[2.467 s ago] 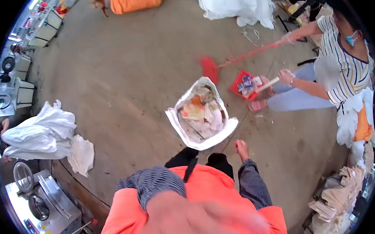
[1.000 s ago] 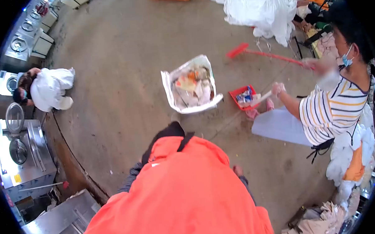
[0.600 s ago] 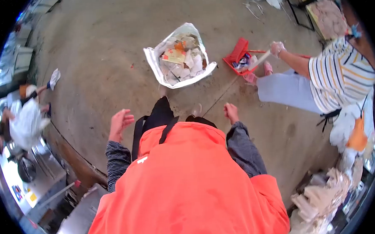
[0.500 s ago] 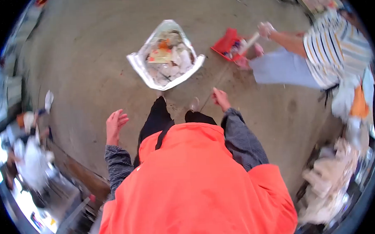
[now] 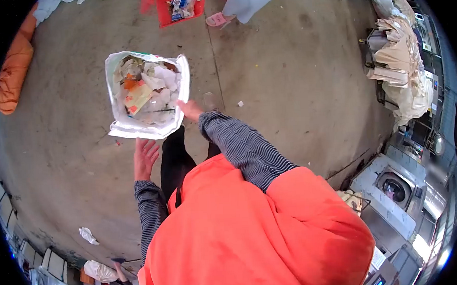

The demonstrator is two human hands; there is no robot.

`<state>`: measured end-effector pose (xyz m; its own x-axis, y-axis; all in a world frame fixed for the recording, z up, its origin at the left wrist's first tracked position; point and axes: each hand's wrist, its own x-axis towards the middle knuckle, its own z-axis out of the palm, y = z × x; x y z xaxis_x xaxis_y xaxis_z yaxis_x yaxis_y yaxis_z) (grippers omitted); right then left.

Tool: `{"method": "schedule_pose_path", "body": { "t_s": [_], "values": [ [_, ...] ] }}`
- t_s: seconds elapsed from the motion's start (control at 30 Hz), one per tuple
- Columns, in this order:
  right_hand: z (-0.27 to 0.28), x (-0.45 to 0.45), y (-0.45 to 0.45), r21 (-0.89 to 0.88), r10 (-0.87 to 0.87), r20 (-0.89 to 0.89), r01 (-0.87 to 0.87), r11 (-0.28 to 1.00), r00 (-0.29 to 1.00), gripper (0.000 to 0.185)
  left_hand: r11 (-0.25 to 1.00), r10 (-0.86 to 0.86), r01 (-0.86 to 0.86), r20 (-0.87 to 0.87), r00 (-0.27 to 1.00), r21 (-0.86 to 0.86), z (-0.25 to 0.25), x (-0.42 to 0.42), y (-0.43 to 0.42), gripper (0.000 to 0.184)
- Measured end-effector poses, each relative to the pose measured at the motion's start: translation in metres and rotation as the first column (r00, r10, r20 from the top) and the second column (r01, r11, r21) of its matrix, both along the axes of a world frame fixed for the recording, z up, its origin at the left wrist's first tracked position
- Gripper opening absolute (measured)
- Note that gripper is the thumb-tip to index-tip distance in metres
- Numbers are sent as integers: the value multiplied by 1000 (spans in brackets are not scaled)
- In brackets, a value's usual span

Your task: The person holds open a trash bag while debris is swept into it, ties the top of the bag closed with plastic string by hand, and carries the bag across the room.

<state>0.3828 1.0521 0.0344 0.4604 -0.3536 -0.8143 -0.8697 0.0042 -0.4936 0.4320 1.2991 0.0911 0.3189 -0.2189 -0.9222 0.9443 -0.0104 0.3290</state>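
A broad concrete floor point(image 5: 298, 104) spread beneath a person in an orange-red smock point(image 5: 242, 228), with a metal machine point(image 5: 367, 185) between 3 and 4 o'clock and a heap of creased cream cloth point(image 5: 393, 54) at 2. An orange bundle point(image 5: 16, 75) lay at the far edge, toward 10 o'clock.

Nearer in, also at 10, a white sack point(image 5: 151, 131) stood open-mouthed on the floor, full of scraps. Its walls looked soft and likely to sag, its surface perhaps a little slick; the loose paper and film inside suggested a bulky load of modest weight, prone to spill if tipped. The thick, folded rim appeared the surest hold, best taken at opposite sides.

A red dustpan point(image 5: 169, 21) holding wrappers sat between 11 and 12, beside a co-worker's pink slipper point(image 5: 216, 19).

The right hand point(image 5: 190, 111) met the sack's rim at its 4 o'clock side, though whether its fingers were clamped could not be told. The left hand point(image 5: 146, 157) reached just below the 6 o'clock side, fingers extended and slightly apart, holding nothing.
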Motion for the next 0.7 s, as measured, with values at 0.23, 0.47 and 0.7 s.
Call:
{"method": "schedule_pose_path", "body": {
  "t_s": [0.23, 0.47, 0.7],
  "values": [
    [-11, -1, -20, -125, -71, -20, 68, 990, 997, 58, 926, -285, 238, 128, 950, 294, -26, 57, 23, 63],
    [10, 16, -32, -182, -50, 13, 51, 982, 999, 49, 953, -214, 125, 321, 923, 276, -48, 56, 18, 38],
    [-9, 8, -58, -99, 28, 16, -26, 995, 999, 42, 976, -119, 24, 437, 891, 218, -62, 47, 19, 36]
  ]
}}
